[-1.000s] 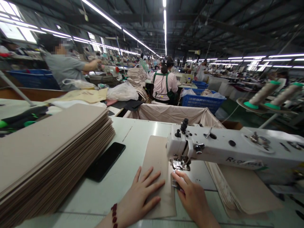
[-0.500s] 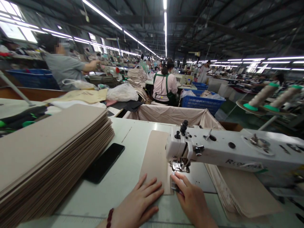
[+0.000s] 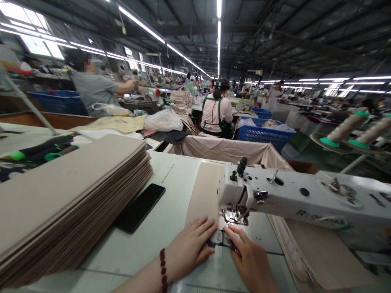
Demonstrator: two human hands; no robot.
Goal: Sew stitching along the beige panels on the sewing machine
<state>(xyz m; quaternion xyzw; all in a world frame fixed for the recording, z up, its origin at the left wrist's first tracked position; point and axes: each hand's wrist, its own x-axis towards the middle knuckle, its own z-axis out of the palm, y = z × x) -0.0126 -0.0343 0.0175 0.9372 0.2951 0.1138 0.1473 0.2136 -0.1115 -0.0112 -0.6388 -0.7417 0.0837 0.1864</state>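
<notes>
In the head view, a long, flat beige panel (image 3: 201, 193) lies on the pale green counter (image 3: 137, 260), its right edge beside the white sewing machine's (image 3: 284, 199) metal presser foot (image 3: 235, 217). The left hand (image 3: 194, 242) rests on its near end, fingers extended and thumb apart, likely keeping it flat. The right hand (image 3: 249, 252) has its fingers bunched by the small metal guide (image 3: 222, 237), perhaps steadying the edge; whether they pinch anything, I cannot tell.
</notes>
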